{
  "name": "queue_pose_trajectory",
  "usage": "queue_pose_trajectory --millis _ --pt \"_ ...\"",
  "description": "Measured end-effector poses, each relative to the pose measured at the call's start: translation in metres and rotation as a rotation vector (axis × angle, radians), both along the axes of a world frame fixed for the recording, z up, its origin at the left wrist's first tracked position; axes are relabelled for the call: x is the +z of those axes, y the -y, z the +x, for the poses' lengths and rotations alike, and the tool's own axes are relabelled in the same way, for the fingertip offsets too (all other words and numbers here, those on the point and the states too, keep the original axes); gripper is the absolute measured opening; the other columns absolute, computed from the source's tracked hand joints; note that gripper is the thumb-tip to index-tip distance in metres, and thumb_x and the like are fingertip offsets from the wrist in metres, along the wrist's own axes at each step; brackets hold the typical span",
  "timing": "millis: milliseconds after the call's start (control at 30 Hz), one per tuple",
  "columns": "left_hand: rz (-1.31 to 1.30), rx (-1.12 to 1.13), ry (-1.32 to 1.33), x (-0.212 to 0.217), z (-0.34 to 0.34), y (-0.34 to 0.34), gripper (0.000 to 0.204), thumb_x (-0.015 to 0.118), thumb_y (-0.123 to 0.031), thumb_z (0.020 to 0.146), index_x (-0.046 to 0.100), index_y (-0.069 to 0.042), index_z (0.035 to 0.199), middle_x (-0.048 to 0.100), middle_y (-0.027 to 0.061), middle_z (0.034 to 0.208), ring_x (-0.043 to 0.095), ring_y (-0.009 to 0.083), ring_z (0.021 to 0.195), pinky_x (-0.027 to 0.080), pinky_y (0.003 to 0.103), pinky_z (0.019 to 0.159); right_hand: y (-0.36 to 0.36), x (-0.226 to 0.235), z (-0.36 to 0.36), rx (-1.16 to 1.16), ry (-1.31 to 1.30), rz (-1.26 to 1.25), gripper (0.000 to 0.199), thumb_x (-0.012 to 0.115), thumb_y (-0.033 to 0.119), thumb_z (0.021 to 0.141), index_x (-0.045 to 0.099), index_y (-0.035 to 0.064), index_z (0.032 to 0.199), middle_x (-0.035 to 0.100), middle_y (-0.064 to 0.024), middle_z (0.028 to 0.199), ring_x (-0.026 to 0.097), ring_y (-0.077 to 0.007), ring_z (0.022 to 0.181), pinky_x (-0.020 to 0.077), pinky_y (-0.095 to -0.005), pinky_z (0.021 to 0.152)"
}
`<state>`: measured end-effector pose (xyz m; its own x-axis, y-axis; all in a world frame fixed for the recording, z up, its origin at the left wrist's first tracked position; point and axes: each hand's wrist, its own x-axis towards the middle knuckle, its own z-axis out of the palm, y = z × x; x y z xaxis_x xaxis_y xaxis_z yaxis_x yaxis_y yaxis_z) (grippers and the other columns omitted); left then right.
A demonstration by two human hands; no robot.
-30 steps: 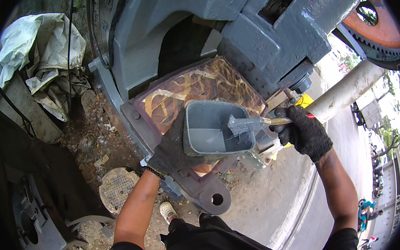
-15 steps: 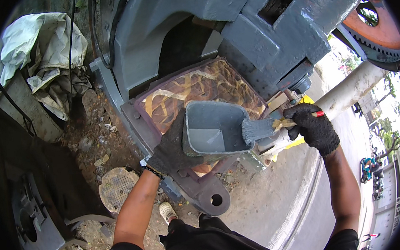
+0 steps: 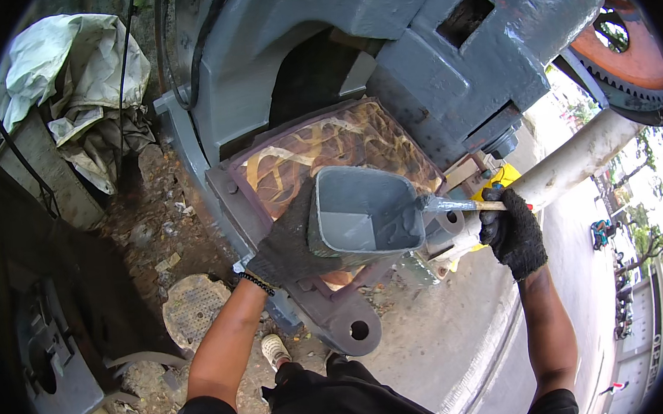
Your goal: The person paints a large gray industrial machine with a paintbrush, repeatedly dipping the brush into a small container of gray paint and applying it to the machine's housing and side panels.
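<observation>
My left hand [image 3: 284, 246], in a black knit glove, grips a squarish paint container [image 3: 334, 236] from its left side. Grey paint coats its inner walls, and some lies in the bottom. On the right, my gloved right hand [image 3: 514, 231] is closed round the wooden handle of a paintbrush [image 3: 456, 204]. The brush's grey, paint-covered head meets the container's right rim, edge-on to me. Behind the container stands a large machine [image 3: 423, 83] painted glossy grey. Its flat bed [image 3: 229, 190] carries a brown and yellow patterned sheet [image 3: 327, 147].
A brown lug [image 3: 358, 330] with a round hole juts toward my feet. At right are a pale pipe [image 3: 577, 158] and an orange toothed wheel [image 3: 621, 48]. Crumpled white sheeting [image 3: 99, 77] hangs at far left, above littered dirt and a round cover [image 3: 196, 311].
My right hand has moved a little left and down. The brush has turned from showing its broad face over the container to edge-on at the rim. The container stays in my left hand.
</observation>
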<state>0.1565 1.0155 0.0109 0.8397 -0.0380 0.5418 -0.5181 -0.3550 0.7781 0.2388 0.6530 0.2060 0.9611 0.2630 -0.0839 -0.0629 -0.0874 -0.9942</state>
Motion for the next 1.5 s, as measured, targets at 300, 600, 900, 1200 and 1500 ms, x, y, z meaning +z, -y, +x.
queue_pose_trajectory --millis 300,600,900,1200,1500 --pt "-0.07 0.138 -0.135 -0.001 -0.02 -0.005 0.11 0.093 -0.028 0.078 0.029 -0.003 0.163 0.044 0.0212 0.159 0.045 0.035 0.148 0.038 0.042 0.122 -0.012 -0.021 0.001 -0.019 -0.087 0.245 0.015 0.05 0.028 0.109 0.058 0.0145 0.107 0.059 -0.0025 0.082 0.061 -0.0151 0.08 0.0508 -0.0314 0.059" --pt "-0.278 0.475 0.104 0.033 -0.023 -0.022 0.034 0.08 -0.011 0.091 0.071 -0.006 0.123 0.062 0.0157 0.137 0.061 0.0307 0.129 0.05 0.042 0.108 -0.041 -0.002 -0.022 -0.246 -0.193 0.381 0.035 0.054 0.046 0.106 0.058 0.012 0.101 0.056 -0.002 0.074 0.058 -0.0173 0.066 0.0432 -0.0315 0.056" --pt "0.147 0.498 0.245 0.093 -0.029 -0.009 0.031 0.082 -0.011 0.085 0.077 -0.011 0.116 0.062 0.0171 0.134 0.063 0.036 0.123 0.053 0.045 0.1 -0.032 -0.005 -0.029 -0.276 -0.151 0.355 0.033 0.053 0.042 0.105 0.058 0.0107 0.097 0.05 -0.0011 0.07 0.054 -0.0158 0.06 0.0452 -0.0311 0.057" --pt "0.079 0.5 0.065 0.075 -0.057 -0.02 0.038 0.084 -0.011 0.084 0.075 -0.007 0.121 0.06 0.0167 0.139 0.063 0.0313 0.125 0.053 0.041 0.102 -0.018 -0.01 -0.055 -0.228 0.2 -0.044 0.041 0.056 0.038 0.107 0.065 0.0004 0.121 0.07 -0.0101 0.088 0.065 -0.0173 0.067 0.0539 -0.0323 0.06" --pt "0.095 0.2 0.004 0.056 -0.024 0.01 0.136 0.103 -0.038 0.06 0.025 0.003 0.162 0.049 0.0235 0.153 0.05 0.0364 0.142 0.043 0.046 0.118 -0.139 0.024 -0.034 0.612 0.948 -0.809 0.024 0.078 0.02 0.093 0.076 0.0016 0.109 0.077 -0.0183 0.104 0.076 -0.0297 0.086 0.0599 -0.0391 0.08"
